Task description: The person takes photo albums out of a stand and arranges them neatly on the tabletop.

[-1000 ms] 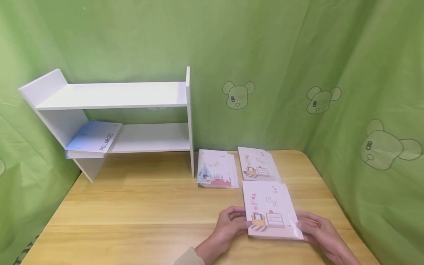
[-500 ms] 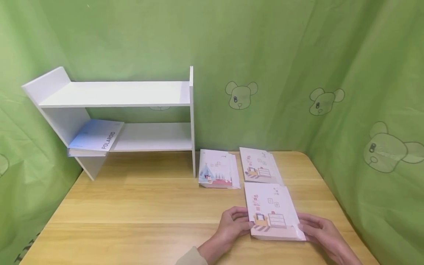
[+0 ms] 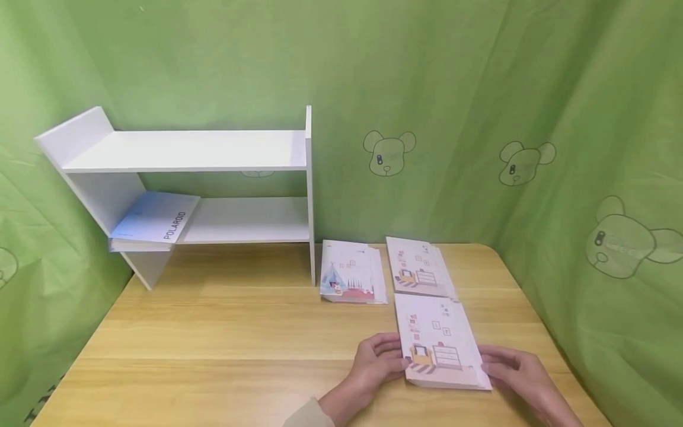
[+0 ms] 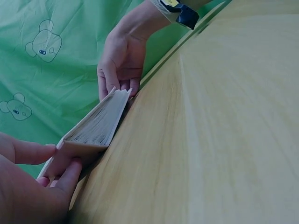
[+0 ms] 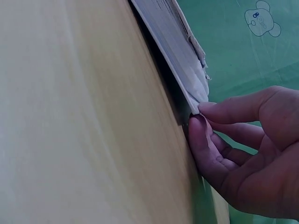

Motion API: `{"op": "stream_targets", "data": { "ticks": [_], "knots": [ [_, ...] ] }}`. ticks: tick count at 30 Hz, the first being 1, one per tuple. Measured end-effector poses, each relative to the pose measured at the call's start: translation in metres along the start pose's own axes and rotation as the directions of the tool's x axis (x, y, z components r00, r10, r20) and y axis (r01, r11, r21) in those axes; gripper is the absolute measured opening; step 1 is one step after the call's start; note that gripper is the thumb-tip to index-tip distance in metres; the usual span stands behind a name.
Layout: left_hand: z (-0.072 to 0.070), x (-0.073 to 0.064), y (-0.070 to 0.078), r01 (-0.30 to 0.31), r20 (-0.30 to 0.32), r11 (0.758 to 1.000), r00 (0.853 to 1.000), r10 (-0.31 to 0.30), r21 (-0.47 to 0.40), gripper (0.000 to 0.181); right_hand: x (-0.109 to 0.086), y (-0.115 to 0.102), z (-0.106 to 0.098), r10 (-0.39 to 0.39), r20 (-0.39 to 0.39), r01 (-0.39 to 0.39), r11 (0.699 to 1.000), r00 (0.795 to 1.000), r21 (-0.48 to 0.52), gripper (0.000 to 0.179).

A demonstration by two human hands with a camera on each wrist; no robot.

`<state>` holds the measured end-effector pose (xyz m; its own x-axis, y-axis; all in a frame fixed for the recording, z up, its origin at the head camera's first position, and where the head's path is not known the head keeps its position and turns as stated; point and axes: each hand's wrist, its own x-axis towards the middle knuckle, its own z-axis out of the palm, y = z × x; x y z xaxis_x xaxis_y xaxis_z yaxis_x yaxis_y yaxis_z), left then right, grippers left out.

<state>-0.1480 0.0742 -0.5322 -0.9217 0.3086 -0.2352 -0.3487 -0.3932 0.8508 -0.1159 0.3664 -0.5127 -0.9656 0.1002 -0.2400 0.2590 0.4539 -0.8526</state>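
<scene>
A white book (image 3: 434,332) with a printed armchair and drawers lies at the right front of the table, between both hands. My left hand (image 3: 373,365) pinches its left side; in the left wrist view that hand's fingers (image 4: 67,179) grip the spine. On the opposite side, my right hand (image 3: 514,373) pinches the lower right corner. The right wrist view has its thumb and forefinger at the cover's corner, with a dark gap under the book (image 5: 170,51). Directly behind lies a second book (image 3: 418,267) with the same picture. To its left is a tent-patterned book (image 3: 349,270).
A white two-level shelf (image 3: 208,151) stands at the back left. On its lower board lies a blue-and-white book (image 3: 155,216) marked POLAROID, jutting past the front edge. Green curtains (image 3: 437,89) with bear faces enclose the wooden table (image 3: 213,338).
The head view has shifted slightly, so everything appears a little farther right than a second ago. Both hands keep their hold on the book, which stays almost in place.
</scene>
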Motion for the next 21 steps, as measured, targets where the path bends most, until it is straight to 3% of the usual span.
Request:
{"op": "stream_targets", "data": {
  "ticks": [8, 10, 17, 21],
  "knots": [
    [0.0028, -0.0011, -0.0021, -0.004, -0.019, 1.000, 1.000, 0.004, -0.002, 0.049, -0.0022, 0.0004, -0.0041, -0.037, -0.019, 0.032, 0.974, 0.999, -0.223, 0.058],
    [0.0033, -0.0011, -0.0026, -0.007, -0.018, 1.000, 1.000, 0.007, -0.001, 0.050, -0.0024, -0.0004, -0.0051, -0.022, -0.037, 0.012, 0.971, 0.999, -0.239, 0.058],
    [0.0024, -0.0014, 0.0008, -0.017, 0.000, 1.000, 1.000, 0.017, -0.003, 0.051, -0.0031, -0.0059, -0.0066, -0.021, -0.029, 0.019, 0.999, 0.999, -0.041, 0.057],
    [0.0018, -0.0018, 0.0035, -0.014, -0.005, 1.000, 1.000, 0.014, -0.012, 0.052, -0.0026, -0.0073, -0.0066, -0.015, -0.014, 0.015, 1.000, 1.000, 0.005, 0.056]
  ]
}}
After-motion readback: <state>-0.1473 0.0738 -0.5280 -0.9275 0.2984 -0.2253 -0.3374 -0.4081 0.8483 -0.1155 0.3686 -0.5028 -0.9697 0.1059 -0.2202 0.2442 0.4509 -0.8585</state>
